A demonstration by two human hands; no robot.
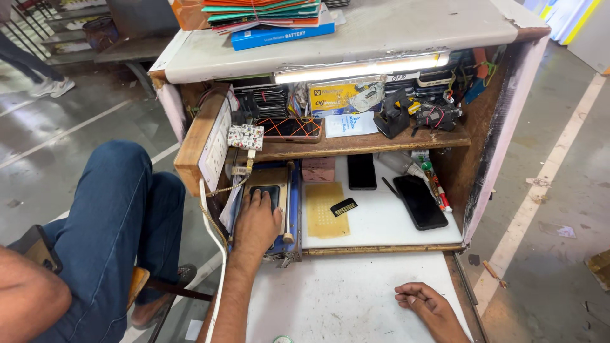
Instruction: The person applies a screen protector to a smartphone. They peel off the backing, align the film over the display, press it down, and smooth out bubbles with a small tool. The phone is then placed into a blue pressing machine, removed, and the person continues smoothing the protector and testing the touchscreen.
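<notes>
My left hand (256,223) lies flat, fingers together, on a dark phone (266,192) that sits on a blue heating machine (287,244) at the left of the work cubby. My right hand (427,302) rests loosely curled on the white front tabletop (343,295), holding nothing. A yellow perforated mat (323,209) lies just right of the machine on a white board (381,222). A small black strip (344,207) sits at the mat's edge.
Two black phones (361,171) (419,201) lie on the white board, with glue tubes (434,181) at the right wall. A wooden shelf (356,145) above holds another phone, cards and tools under a lit tube lamp (359,67). A seated person's jeans-clad leg (121,222) is at left.
</notes>
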